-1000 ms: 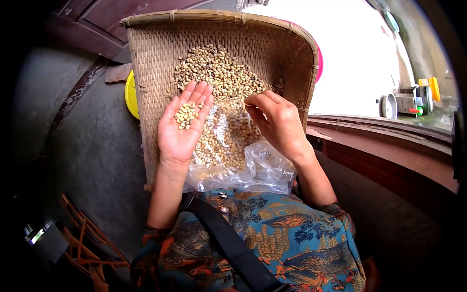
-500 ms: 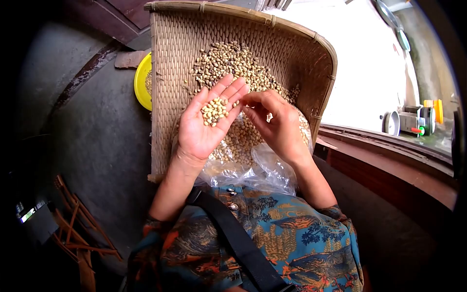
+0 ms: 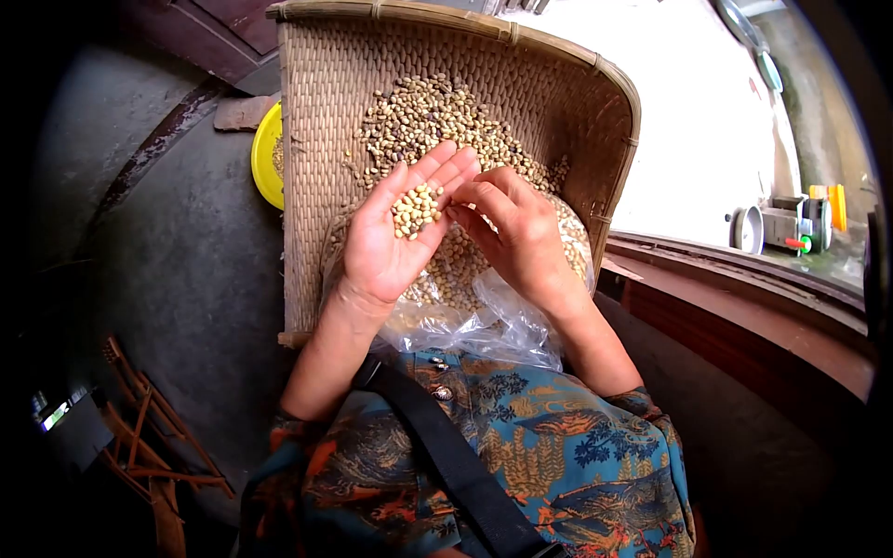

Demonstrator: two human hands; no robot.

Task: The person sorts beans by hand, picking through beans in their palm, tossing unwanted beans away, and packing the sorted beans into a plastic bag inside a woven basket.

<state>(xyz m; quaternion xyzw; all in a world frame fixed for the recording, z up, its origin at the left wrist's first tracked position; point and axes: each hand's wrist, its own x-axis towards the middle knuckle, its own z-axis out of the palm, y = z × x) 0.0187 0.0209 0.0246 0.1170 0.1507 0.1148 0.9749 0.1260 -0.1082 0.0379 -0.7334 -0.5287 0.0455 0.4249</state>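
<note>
My left hand (image 3: 370,253) is palm up and cupped, with a small heap of pale yellow beans (image 3: 416,211) in it. The fingertips of my right hand (image 3: 526,244) are pinched together at the edge of that heap, by the left fingers; whatever is between them is hidden. Both hands are above a woven winnowing basket (image 3: 321,102). A pile of mixed pale and dark beans (image 3: 428,116) lies in its far part. Nearer my body, a clear plastic bag (image 3: 512,321) full of beans rests in the basket, partly covered by my hands.
A yellow basin (image 3: 267,158) stands on the floor left of the basket, beside a brick (image 3: 244,113). Low on the left is a wooden folding frame (image 3: 144,418). A wooden sill (image 3: 744,307) runs along the right, with a metal machine (image 3: 786,226) outside it.
My right hand has shifted slightly left, closer to the beans in my left palm. The dark bean seen at the left fingers is no longer visible there.
</note>
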